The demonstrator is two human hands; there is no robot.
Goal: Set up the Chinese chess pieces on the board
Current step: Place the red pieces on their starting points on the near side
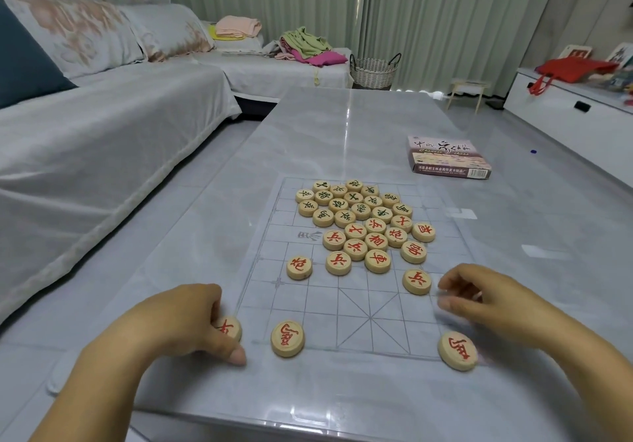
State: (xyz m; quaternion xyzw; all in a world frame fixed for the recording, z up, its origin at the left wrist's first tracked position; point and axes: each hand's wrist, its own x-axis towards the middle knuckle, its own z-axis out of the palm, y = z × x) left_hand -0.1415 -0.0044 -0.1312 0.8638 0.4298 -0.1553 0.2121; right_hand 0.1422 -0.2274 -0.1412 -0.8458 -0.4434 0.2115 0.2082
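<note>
Grey marble-look table (pixel 342 126), clear board sheet (pixel 325 321) on top. My left hand (pixel 181 325) curls its fingers over a red-marked disc (pixel 228 328) at the board's near left corner. My right hand (pixel 486 301) has its fingers (pixel 448 304) loosely curled and blurred, holding nothing I can see. Red soldier piece (pixel 416 281) sits just left of those fingertips, right hand far nearer. Round, no long axis, flat, face up, pale wood. Main pile (pixel 363 222) is bunched mid-board, farther off. Game box (pixel 448 159) far right.
</note>
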